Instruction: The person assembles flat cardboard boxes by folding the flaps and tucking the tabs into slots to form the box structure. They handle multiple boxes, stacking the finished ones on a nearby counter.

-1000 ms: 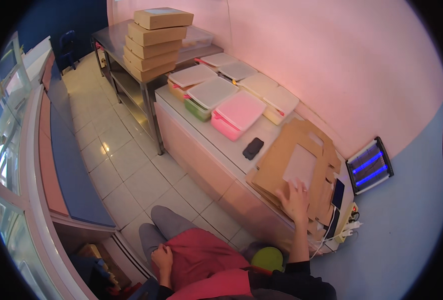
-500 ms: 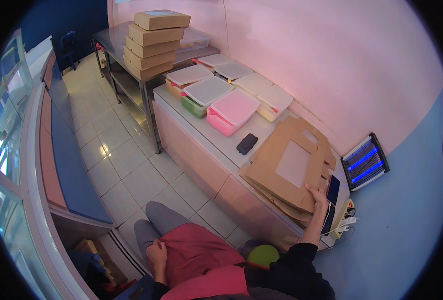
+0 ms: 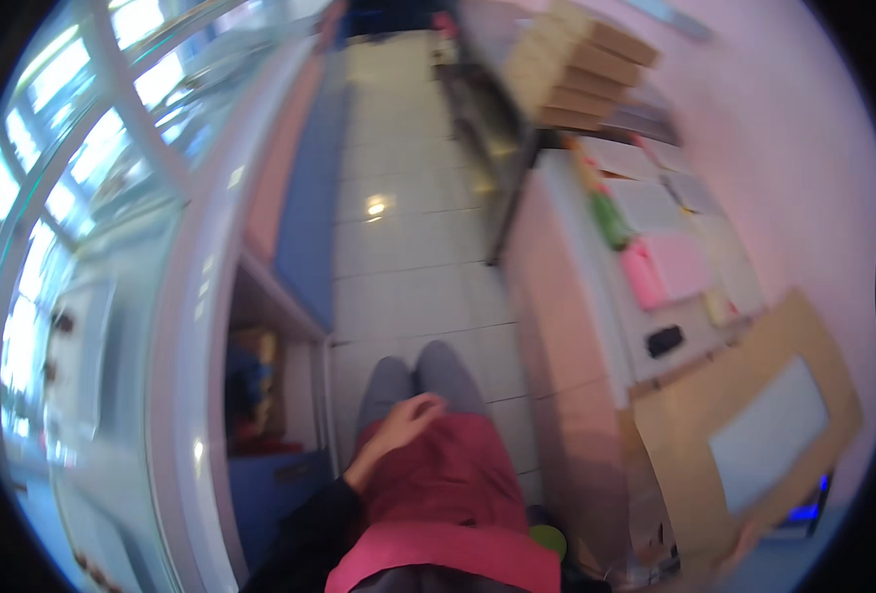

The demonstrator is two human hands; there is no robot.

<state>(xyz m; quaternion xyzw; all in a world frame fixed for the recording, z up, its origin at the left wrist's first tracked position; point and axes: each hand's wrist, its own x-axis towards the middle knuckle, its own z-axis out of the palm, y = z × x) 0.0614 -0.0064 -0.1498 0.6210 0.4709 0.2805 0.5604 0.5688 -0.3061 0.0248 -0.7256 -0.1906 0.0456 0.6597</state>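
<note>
My right hand, blurred and partly out of sight, grips the near edge of a flat, unfolded cardboard box. This brown sheet has a pale window and is raised and tilted over the near end of the counter. My left hand hovers at the red apron over my thighs, its fingers loosely stretched and holding nothing. Beyond the sheet lies a small black object. Lidded plastic boxes, among them a pink one, stand behind it.
Folded brown boxes stand stacked on a metal table at the back. To my left runs a glass display case above an open shelf. Tiled floor lies between. A blue-lit device shows behind the sheet.
My right hand has lifted the windowed cardboard sheet off the pile. My left hand's fingers have loosened at the apron. The view has swung left.
</note>
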